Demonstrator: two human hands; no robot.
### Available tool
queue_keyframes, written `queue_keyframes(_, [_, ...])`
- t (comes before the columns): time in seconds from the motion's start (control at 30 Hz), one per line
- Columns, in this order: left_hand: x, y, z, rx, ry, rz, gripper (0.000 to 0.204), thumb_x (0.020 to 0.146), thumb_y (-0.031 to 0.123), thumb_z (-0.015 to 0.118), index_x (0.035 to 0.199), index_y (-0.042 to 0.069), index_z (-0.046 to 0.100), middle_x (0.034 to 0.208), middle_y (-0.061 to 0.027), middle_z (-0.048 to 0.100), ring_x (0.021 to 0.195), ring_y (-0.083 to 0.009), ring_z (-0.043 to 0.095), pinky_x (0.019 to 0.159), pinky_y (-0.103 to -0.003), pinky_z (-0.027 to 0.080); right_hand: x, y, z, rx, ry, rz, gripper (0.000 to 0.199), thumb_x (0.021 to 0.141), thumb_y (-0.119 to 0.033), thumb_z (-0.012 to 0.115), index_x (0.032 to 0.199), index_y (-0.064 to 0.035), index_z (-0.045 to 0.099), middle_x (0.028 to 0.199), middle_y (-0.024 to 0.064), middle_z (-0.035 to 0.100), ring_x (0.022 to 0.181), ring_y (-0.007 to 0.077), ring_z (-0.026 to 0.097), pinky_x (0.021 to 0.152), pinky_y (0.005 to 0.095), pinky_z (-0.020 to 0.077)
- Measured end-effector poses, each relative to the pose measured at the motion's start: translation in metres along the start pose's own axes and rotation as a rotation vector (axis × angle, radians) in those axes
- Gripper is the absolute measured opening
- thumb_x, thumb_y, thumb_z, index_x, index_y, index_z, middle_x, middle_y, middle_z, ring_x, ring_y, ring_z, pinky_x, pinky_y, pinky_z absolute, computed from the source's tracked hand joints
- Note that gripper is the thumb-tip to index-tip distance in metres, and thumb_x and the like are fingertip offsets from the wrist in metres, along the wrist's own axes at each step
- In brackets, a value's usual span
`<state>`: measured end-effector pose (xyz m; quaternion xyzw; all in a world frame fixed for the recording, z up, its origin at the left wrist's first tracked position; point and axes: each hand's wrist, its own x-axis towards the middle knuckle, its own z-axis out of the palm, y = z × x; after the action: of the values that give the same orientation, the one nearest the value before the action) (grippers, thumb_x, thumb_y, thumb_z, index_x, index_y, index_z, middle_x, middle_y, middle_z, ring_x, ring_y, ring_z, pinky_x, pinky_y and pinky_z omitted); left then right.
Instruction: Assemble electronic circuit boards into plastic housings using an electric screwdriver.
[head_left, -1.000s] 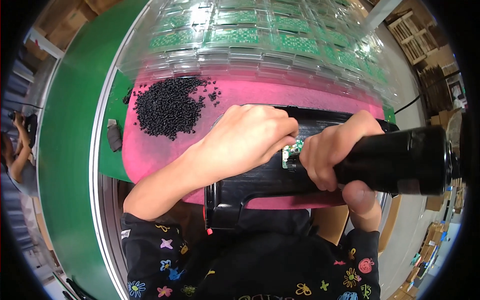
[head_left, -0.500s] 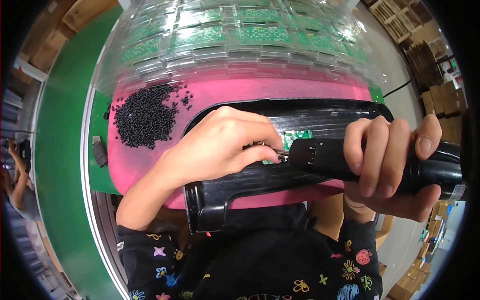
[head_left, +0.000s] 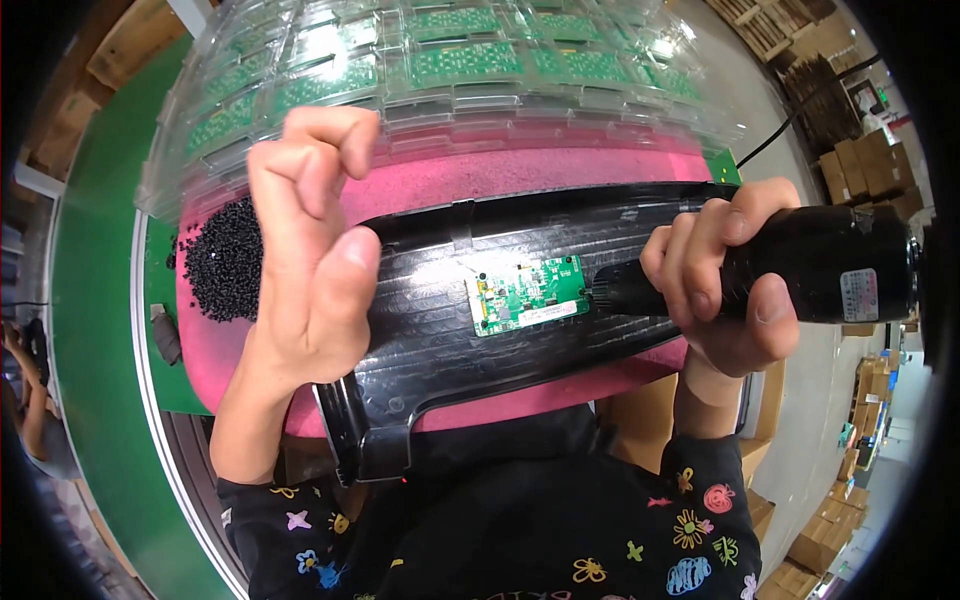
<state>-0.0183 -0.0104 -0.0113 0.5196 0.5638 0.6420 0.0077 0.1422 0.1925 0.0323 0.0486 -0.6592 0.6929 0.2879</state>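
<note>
My right hand (head_left: 725,275) is wrapped around a black electric screwdriver (head_left: 825,262), held nearly level. Its nose meets the right end of a green circuit board (head_left: 530,295); the bit itself hardly shows. Dark screws sit at several of the board's corners. The board lies inside a long, glossy black plastic housing (head_left: 450,365). Left of the board, my left hand (head_left: 315,250) is raised over the housing's end, its fingers curled toward the palm and thumb apart from the index finger. Whatever the curled fingers hold, if anything, is hidden.
A pile of small black screws (head_left: 222,262) lies on the pink mat (head_left: 440,178), partly behind my left hand. Stacked clear trays (head_left: 450,100) of green boards stand at the far side. A dark grey roll (head_left: 166,335) rests at the left edge. Cardboard boxes (head_left: 870,165) stand at right.
My left hand has left the screwdriver's nose, moving left and up, uncovering the board. The screwdriver has shifted slightly and now meets the board's right end. The view has also shifted a little.
</note>
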Motion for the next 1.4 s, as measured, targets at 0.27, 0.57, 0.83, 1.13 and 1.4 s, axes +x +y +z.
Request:
queue_keyframes(0.27, [0.009, -0.005, 0.000, 0.282, -0.064, -0.009, 0.030, 0.081, -0.008, 0.050, 0.106, 0.001, 0.036, 0.100, -0.0129, 0.044, 0.090, -0.0216, 0.044, 0.089, -0.032, 0.037, 0.006, 0.000, -0.003, 0.040, -0.038, 0.045, 0.038, 0.083, -0.038, 0.062, 0.097, -0.0088, 0.041, 0.056, -0.0027, 0.043, 0.041, 0.0082, 0.038, 0.047, 0.0251, 0.0341])
queue_keyframes(0.57, [0.011, -0.002, 0.002, 0.542, -0.189, -0.062, 0.018, 0.078, -0.004, 0.061, 0.094, 0.000, 0.054, 0.087, -0.0110, 0.053, 0.084, -0.0270, 0.051, 0.075, -0.036, 0.043, 0.001, 0.006, -0.003, 0.037, -0.076, -0.005, 0.037, 0.083, -0.037, 0.062, 0.095, -0.0097, 0.040, 0.057, -0.0033, 0.046, 0.042, 0.0071, 0.039, 0.047, 0.0238, 0.0344])
queue_keyframes(0.83, [0.009, -0.001, -0.001, 0.604, -0.261, -0.170, 0.015, 0.081, -0.002, 0.059, 0.096, -0.001, 0.055, 0.091, -0.0127, 0.056, 0.087, -0.0282, 0.055, 0.081, -0.035, 0.045, 0.002, 0.008, 0.004, 0.058, -0.050, 0.043, 0.040, 0.082, -0.039, 0.065, 0.095, -0.0088, 0.042, 0.057, -0.0040, 0.045, 0.042, 0.0070, 0.039, 0.047, 0.0236, 0.0339])
queue_keyframes(1.13, [0.003, 0.005, -0.002, 0.715, -0.421, -0.239, 0.026, 0.085, 0.008, 0.062, 0.109, 0.001, 0.057, 0.096, -0.0161, 0.057, 0.097, -0.0367, 0.056, 0.084, -0.042, 0.045, 0.012, 0.002, -0.008, 0.134, -0.092, 0.144, 0.038, 0.087, -0.040, 0.065, 0.096, -0.0097, 0.044, 0.060, -0.0046, 0.043, 0.047, 0.0082, 0.041, 0.057, 0.0255, 0.0383])
queue_keyframes(1.4, [-0.001, 0.005, -0.006, 0.821, -0.479, -0.221, 0.022, 0.083, 0.010, 0.064, 0.100, -0.001, 0.057, 0.094, -0.0172, 0.059, 0.093, -0.0369, 0.057, 0.081, -0.044, 0.048, 0.016, -0.010, -0.043, 0.561, 0.457, 0.424, 0.023, 0.090, -0.014, 0.061, 0.105, -0.0016, 0.050, 0.105, 0.0105, 0.051, 0.107, 0.0278, 0.053, 0.094, 0.0464, 0.0474])
